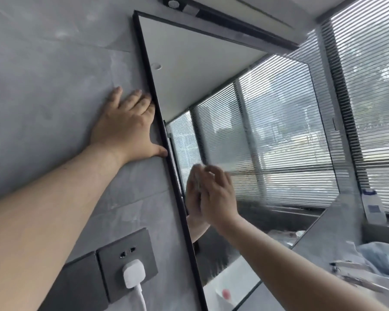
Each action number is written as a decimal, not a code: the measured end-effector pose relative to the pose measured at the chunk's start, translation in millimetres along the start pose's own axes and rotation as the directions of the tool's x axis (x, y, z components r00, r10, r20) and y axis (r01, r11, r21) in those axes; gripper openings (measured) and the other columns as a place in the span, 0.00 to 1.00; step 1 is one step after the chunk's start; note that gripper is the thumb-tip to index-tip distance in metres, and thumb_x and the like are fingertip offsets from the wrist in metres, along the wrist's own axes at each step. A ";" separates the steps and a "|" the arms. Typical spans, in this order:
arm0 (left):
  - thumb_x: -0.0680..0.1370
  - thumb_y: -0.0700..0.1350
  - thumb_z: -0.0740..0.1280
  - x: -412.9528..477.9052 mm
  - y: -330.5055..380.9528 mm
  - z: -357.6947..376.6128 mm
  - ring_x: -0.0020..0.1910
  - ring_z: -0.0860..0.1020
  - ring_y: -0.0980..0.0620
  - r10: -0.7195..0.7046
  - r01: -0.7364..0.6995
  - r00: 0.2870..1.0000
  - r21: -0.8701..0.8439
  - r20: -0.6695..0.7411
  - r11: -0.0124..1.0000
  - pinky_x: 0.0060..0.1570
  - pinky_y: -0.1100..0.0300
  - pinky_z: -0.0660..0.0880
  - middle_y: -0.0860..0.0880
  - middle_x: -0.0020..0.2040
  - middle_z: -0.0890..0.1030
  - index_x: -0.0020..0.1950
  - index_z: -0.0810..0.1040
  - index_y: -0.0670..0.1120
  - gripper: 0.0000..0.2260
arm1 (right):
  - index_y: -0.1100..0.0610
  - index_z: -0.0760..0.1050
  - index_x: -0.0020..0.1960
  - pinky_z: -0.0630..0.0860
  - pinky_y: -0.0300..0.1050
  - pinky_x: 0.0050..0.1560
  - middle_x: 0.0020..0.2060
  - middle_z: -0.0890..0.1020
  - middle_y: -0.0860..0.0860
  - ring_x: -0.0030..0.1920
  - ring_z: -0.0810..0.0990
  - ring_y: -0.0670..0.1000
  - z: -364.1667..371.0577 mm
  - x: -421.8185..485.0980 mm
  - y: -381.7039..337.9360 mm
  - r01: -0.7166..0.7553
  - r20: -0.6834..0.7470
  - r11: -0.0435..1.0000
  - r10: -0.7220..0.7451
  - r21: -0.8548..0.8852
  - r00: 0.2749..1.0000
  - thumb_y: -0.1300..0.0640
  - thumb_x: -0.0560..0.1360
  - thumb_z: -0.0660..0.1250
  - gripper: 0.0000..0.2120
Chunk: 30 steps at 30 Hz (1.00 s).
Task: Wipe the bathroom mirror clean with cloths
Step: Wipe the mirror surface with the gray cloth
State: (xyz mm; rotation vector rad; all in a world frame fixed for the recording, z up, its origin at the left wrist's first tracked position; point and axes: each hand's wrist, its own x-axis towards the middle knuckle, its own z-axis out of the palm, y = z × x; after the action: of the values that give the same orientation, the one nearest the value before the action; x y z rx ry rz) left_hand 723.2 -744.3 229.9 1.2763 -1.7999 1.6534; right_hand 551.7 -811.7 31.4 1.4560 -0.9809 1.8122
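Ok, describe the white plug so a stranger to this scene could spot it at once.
Find the black-framed mirror, then the grey wall left of it. Low on that wall, below the left hand, two dark grey plates sit side by side; the white plug is in the right one. It is the only white thing there, trailing a white cable.
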 end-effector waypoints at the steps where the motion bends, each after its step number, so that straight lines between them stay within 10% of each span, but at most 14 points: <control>1: 0.62 0.79 0.60 -0.4 -0.1 0.2 0.79 0.57 0.47 -0.001 0.001 1.000 0.001 0.002 1.000 0.77 0.41 0.47 0.45 0.79 0.63 0.77 0.65 0.42 0.55 | 0.56 0.80 0.62 0.74 0.48 0.52 0.56 0.75 0.49 0.48 0.74 0.52 -1.7 -10.5 -7.8 0.123 0.013 0.992 -0.123 0.029 0.992 0.58 0.77 0.57 0.18; 6: 0.62 0.79 0.62 -3.4 -0.2 2.7 0.78 0.59 0.46 -0.001 0.001 1.000 0.006 -0.002 1.000 0.77 0.41 0.49 0.45 0.78 0.65 0.76 0.67 0.41 0.55 | 0.58 0.77 0.64 0.75 0.45 0.48 0.55 0.75 0.49 0.45 0.76 0.52 -14.6 -9.0 -6.4 0.371 0.013 0.927 -0.372 0.044 0.928 0.59 0.77 0.58 0.18; 12: 0.61 0.80 0.58 -1.9 -0.2 5.5 0.75 0.66 0.44 0.008 -0.008 1.000 0.003 0.009 1.000 0.76 0.39 0.54 0.42 0.74 0.71 0.71 0.74 0.40 0.54 | 0.54 0.77 0.66 0.80 0.52 0.53 0.56 0.76 0.52 0.51 0.78 0.53 -8.5 1.4 58.8 -0.286 0.027 0.958 0.285 0.008 0.958 0.53 0.80 0.55 0.19; 15: 0.60 0.79 0.54 -1.4 0.4 4.7 0.75 0.67 0.44 0.012 -0.012 1.000 -0.015 0.019 1.000 0.75 0.39 0.55 0.43 0.73 0.72 0.71 0.74 0.40 0.54 | 0.59 0.73 0.71 0.67 0.39 0.62 0.59 0.73 0.53 0.54 0.70 0.48 -25.8 -9.9 86.5 -0.637 0.014 0.771 0.637 -0.010 0.771 0.63 0.79 0.59 0.20; 21: 0.59 0.79 0.54 0.9 -1.9 9.2 0.72 0.71 0.43 0.037 -0.037 0.999 -0.053 0.000 0.998 0.73 0.37 0.58 0.41 0.71 0.75 0.68 0.77 0.39 0.54 | 0.50 0.69 0.74 0.68 0.52 0.66 0.60 0.72 0.58 0.61 0.74 0.60 -31.1 -28.2 106.6 -0.890 0.037 0.453 0.891 -0.046 0.452 0.56 0.81 0.59 0.22; 26: 0.59 0.80 0.56 3.2 -4.2 12.7 0.74 0.68 0.44 0.050 -0.050 0.999 -0.054 0.004 0.997 0.74 0.38 0.56 0.43 0.72 0.73 0.70 0.75 0.40 0.55 | 0.58 0.68 0.74 0.68 0.55 0.68 0.64 0.73 0.61 0.66 0.72 0.62 -30.9 14.1 76.9 -0.873 0.042 0.487 0.872 0.022 0.488 0.59 0.78 0.65 0.25; 30: 0.58 0.80 0.59 2.0 -5.8 13.8 0.75 0.67 0.45 0.055 -0.055 0.998 -0.071 0.006 0.996 0.75 0.38 0.54 0.43 0.72 0.73 0.70 0.75 0.41 0.55 | 0.49 0.80 0.45 0.81 0.54 0.50 0.42 0.84 0.48 0.46 0.83 0.53 -36.5 52.3 53.7 -0.794 0.064 0.592 0.794 0.139 0.604 0.49 0.76 0.70 0.05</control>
State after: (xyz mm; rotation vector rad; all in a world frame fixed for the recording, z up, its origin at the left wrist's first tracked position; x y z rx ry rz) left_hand 730.8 -757.3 231.7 1.2145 -1.8970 1.6002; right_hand 477.2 -809.5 68.9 1.1464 -1.7213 2.5589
